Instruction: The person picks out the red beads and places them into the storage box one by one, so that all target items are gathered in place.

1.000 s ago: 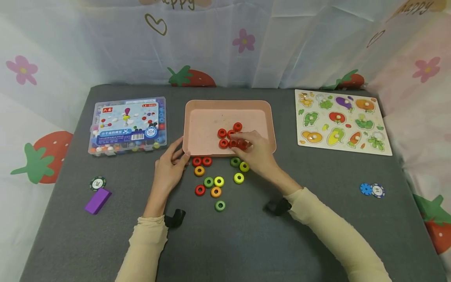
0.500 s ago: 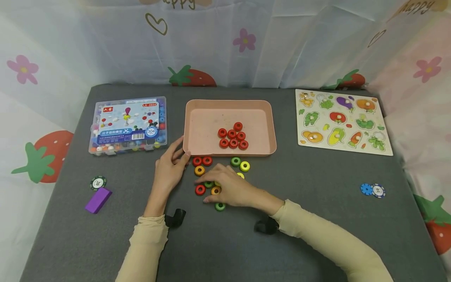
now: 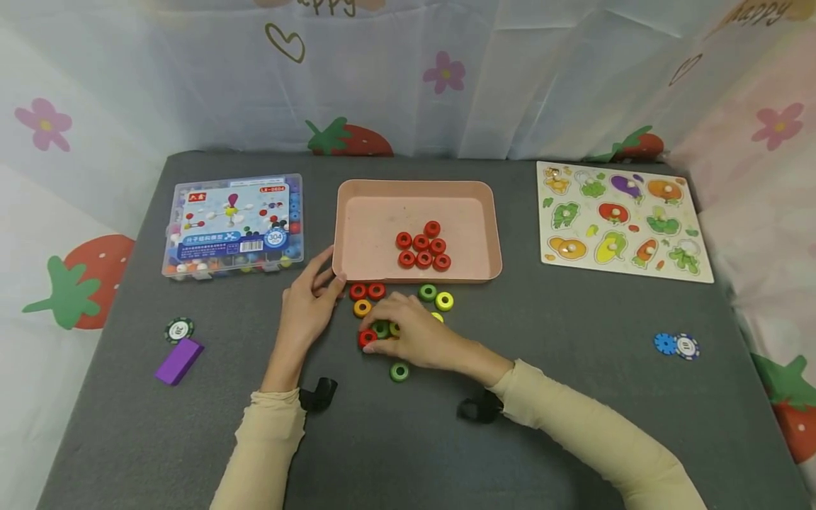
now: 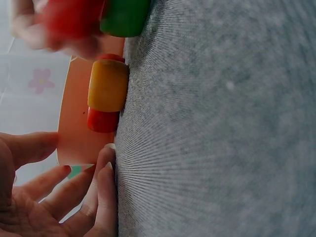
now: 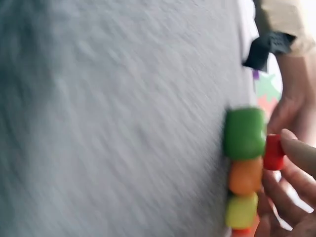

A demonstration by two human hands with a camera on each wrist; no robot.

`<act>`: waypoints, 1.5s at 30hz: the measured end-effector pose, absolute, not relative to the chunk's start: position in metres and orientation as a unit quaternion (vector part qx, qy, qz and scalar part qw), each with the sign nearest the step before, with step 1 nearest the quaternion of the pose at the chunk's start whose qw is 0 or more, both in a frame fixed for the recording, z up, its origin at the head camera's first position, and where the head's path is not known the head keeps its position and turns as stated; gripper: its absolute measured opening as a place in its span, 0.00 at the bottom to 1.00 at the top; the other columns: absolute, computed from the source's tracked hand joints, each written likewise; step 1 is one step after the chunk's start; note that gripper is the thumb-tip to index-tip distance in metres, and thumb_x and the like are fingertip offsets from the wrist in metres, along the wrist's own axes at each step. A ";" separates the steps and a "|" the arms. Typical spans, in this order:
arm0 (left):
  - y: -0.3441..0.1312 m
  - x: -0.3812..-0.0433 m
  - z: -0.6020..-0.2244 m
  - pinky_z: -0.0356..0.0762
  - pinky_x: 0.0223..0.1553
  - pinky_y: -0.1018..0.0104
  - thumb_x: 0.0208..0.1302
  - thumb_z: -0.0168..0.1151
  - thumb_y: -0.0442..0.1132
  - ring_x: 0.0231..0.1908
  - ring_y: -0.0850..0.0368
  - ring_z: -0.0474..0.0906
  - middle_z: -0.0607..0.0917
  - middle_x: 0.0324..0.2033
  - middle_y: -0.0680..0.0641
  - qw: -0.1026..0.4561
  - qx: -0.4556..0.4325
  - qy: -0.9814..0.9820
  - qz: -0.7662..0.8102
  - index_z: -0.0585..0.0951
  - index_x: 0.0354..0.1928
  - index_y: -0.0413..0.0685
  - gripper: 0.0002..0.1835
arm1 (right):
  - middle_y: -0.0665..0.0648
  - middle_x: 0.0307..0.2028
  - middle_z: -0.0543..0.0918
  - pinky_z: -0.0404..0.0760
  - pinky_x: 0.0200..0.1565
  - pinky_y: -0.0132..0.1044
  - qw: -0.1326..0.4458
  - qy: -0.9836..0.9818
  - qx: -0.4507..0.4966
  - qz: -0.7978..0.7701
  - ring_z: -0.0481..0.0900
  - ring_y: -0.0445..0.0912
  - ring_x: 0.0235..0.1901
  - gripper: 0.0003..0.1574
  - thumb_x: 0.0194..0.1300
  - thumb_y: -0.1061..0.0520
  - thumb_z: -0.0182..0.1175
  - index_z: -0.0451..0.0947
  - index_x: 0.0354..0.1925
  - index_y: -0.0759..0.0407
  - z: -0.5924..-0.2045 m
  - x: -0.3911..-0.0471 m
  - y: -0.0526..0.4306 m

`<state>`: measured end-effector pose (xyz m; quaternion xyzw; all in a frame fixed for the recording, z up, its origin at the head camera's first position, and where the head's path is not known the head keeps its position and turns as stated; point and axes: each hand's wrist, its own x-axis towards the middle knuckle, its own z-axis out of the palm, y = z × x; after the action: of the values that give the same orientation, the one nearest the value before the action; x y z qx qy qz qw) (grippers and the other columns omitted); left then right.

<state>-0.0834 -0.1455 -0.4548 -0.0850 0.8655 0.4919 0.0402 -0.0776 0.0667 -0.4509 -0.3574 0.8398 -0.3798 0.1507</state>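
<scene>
In the head view, my right hand (image 3: 421,336) pinches a red ring bead (image 3: 367,338) between thumb and fingertips. The right wrist view shows this red bead (image 5: 274,152) raised off the cloth, beside a green bead (image 5: 245,133). My left hand (image 3: 306,304) holds the near left corner of the pink tray (image 3: 366,219), thumb at its front wall and fingers along the left side. Several red beads (image 3: 421,242) lie grouped inside the tray. In front of it are red, orange (image 3: 362,307), green (image 3: 399,372) and yellow (image 3: 444,302) beads, some hidden under my right hand.
A clear case with a printed label (image 3: 234,227) lies left of the tray, a vegetable puzzle board (image 3: 625,221) to the right. A purple block (image 3: 179,362) and a green-edged chip (image 3: 179,330) lie at left; two blue chips (image 3: 676,345) at right.
My right hand has left the tray, where it let go of a red bead, moved to the loose beads and pinched another red one. My left hand stays at the tray corner.
</scene>
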 end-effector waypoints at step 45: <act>-0.146 -0.085 -0.455 0.75 0.57 0.45 0.73 0.59 0.49 0.38 0.49 0.89 0.82 0.59 0.44 0.041 -0.082 0.863 0.496 0.66 0.75 0.64 0.30 | 0.62 0.41 0.87 0.82 0.43 0.31 -0.010 0.819 -0.094 -0.567 0.85 0.50 0.40 0.14 0.65 0.66 0.66 0.83 0.49 0.67 -0.448 -0.162 0.134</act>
<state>-0.0850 -0.1459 -0.4554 -0.0818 0.8635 0.4961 0.0407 -0.1616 0.1340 -0.4476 -0.0940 0.8185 -0.5666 -0.0102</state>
